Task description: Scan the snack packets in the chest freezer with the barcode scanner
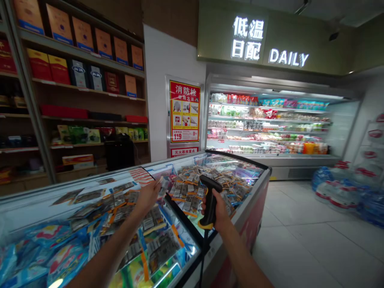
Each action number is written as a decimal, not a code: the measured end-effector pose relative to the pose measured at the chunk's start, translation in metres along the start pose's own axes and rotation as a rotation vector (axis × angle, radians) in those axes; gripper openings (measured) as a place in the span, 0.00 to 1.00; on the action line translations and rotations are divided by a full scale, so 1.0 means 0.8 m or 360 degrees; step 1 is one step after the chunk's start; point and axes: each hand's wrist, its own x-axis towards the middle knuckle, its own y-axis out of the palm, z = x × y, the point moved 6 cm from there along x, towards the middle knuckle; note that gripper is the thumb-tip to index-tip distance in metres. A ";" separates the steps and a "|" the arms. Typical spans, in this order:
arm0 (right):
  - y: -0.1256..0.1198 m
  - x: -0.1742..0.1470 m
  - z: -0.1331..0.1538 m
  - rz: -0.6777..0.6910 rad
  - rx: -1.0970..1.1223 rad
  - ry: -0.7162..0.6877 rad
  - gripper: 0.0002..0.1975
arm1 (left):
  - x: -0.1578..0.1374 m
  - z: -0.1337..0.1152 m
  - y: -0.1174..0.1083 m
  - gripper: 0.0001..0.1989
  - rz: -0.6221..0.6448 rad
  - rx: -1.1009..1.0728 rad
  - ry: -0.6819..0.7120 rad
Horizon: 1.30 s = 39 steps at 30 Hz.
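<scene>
My right hand (221, 209) is wrapped round the grip of a black and yellow barcode scanner (211, 204), held upright over the freezer's near edge with its head at the top. A dark cable (204, 256) hangs from the scanner's base. My left hand (149, 195) reaches out over the chest freezer (237, 226), close to the dark frame (183, 220) between its glass lids. Its fingers are drawn together; something pale shows at their tips, too blurred to name. Flat packets (187, 192) with orange and blue edges and barcode labels fill the freezer around both hands.
Blue and pink bags (64, 260) lie at the freezer's left end. Shelves of boxed goods (90, 84) stand behind on the left. A lit open fridge (270, 132) lines the back wall. Bottled water packs (339, 188) stand on the tiled floor (300, 240) at right.
</scene>
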 end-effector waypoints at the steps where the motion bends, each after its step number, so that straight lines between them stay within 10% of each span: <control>1: 0.004 -0.002 -0.003 0.0020 0.0016 0.0033 0.16 | 0.004 0.002 0.002 0.08 -0.0072 -0.0373 -0.0121; 5: 0.023 -0.004 -0.019 0.0100 0.0089 0.0157 0.15 | 0.004 0.016 0.055 0.04 -0.0233 -0.1618 -0.0675; 9: 0.028 0.000 -0.024 0.0110 0.0136 0.0163 0.16 | -0.006 0.020 0.109 0.07 -0.0283 -0.2042 -0.0902; 26: 0.035 -0.003 -0.009 0.0083 0.0047 0.0085 0.14 | -0.009 0.029 0.153 0.08 -0.0255 -0.2040 -0.0985; 33: -0.016 -0.001 0.033 -0.0122 0.0042 -0.0134 0.13 | 0.004 -0.026 0.156 0.06 -0.0106 -0.1890 -0.0907; 39: -0.037 -0.011 0.063 -0.0161 0.0068 -0.0259 0.11 | 0.011 -0.079 0.219 0.05 0.0099 -0.1565 -0.0783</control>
